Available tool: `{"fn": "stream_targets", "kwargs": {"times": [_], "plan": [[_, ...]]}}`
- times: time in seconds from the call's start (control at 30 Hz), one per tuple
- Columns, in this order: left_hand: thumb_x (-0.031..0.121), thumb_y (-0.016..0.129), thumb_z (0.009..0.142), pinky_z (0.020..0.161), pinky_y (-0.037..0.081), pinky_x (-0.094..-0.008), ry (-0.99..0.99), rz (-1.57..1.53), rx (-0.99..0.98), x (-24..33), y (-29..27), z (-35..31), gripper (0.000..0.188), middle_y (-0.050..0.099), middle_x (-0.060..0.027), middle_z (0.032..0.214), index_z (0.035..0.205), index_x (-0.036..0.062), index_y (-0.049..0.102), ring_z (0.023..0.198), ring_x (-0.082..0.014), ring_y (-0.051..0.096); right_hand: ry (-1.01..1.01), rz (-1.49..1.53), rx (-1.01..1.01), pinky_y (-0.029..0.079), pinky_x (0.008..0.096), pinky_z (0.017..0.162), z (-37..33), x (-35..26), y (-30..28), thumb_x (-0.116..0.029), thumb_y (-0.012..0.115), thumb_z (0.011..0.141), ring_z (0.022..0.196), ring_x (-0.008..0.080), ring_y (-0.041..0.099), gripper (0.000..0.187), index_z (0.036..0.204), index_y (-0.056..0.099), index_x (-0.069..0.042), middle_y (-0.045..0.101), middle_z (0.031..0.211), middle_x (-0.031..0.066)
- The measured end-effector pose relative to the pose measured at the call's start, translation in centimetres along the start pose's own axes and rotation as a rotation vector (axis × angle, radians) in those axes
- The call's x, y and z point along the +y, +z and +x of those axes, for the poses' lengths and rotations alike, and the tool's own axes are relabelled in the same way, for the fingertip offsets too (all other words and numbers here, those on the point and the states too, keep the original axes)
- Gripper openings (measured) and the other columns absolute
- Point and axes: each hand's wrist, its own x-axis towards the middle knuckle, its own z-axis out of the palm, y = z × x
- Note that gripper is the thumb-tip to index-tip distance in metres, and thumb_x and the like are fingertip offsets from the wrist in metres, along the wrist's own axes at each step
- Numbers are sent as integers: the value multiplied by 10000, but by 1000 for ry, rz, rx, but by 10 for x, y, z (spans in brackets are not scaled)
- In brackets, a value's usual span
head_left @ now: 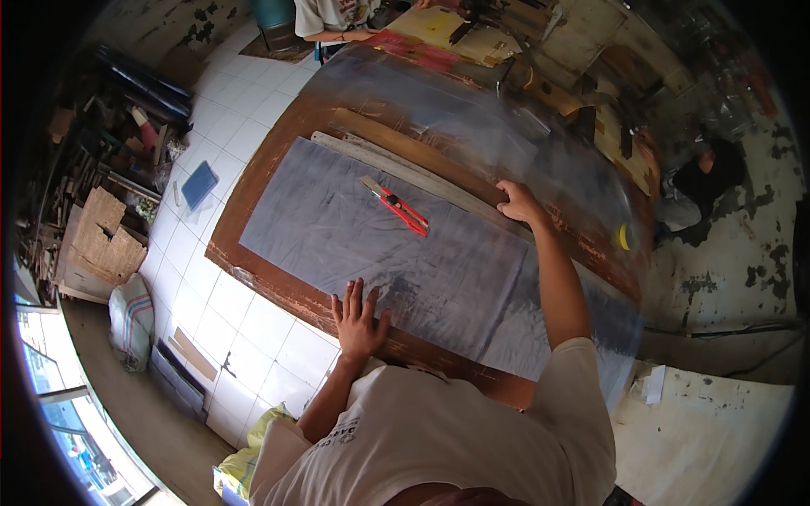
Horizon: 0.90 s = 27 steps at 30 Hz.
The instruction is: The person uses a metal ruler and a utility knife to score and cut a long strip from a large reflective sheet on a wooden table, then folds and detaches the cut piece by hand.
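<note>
A grey, wrinkled plastic-like sheet point(321, 211) lies over the brown worktable. My left hand point(359, 325) rests flat on the sheet's near edge, fingers spread. A long pale grey strip point(396, 166) runs along the sheet's far side. Across this strip reaches my right hand point(521, 202), its thumb and fingers closed around it; part of the grip is hidden. On the sheet, between my hands and further left, lies a red utility knife point(405, 214), touched by neither hand.
A brown wooden bar point(413, 145) lies beyond the strip. Clear film point(422, 88) covers the table's far part, with a yellow tape roll point(624, 237) at right. One person point(333, 18) is at the far end, another point(704, 185) at right. Scrap wood point(101, 232) is piled left.
</note>
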Motion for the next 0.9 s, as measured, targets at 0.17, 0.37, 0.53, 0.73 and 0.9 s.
{"fn": "stream_targets", "kwargs": {"times": [0.17, 0.37, 0.53, 0.73, 0.9], "plan": [[356, 699, 916, 1240, 134, -598, 1, 3, -3, 2, -3, 0, 544, 398, -168, 1610, 1408, 144, 602, 1530, -347, 309, -41, 19, 139, 474, 425, 1061, -6, 11, 13, -101, 722, 901, 1279, 365, 600, 481, 1357, 575, -60, 650, 1346, 200], [360, 703, 914, 1239, 135, -600, 8, -15, 11, 3, -3, 2, 544, 402, -159, 1609, 1403, 144, 605, 1528, -347, 311, -99, 72, 193, 473, 423, 1056, 5, 24, 19, -92, 697, 919, 1288, 350, 596, 458, 1359, 575, -60, 641, 1377, 165], [360, 704, 912, 1239, 134, -603, 5, -20, 13, 3, -4, 2, 551, 403, -160, 1609, 1405, 138, 601, 1524, -352, 317, -146, 201, 218, 487, 394, 1010, 15, 34, 21, -75, 687, 902, 1210, 321, 642, 395, 1290, 619, -42, 689, 1278, 152], [374, 683, 925, 1235, 144, -609, -3, -8, 10, 3, -3, 1, 529, 397, -159, 1615, 1396, 145, 604, 1529, -342, 314, -199, 214, 215, 506, 388, 947, 24, 35, 17, -67, 686, 885, 1100, 303, 681, 362, 1242, 632, -35, 719, 1149, 147], [368, 691, 923, 1238, 139, -605, 5, -9, 6, 4, -5, 2, 538, 400, -172, 1608, 1401, 138, 601, 1526, -350, 316, -186, 189, 271, 508, 393, 958, 16, 30, 15, -60, 673, 889, 1121, 315, 676, 352, 1239, 637, -41, 717, 1171, 145]]}}
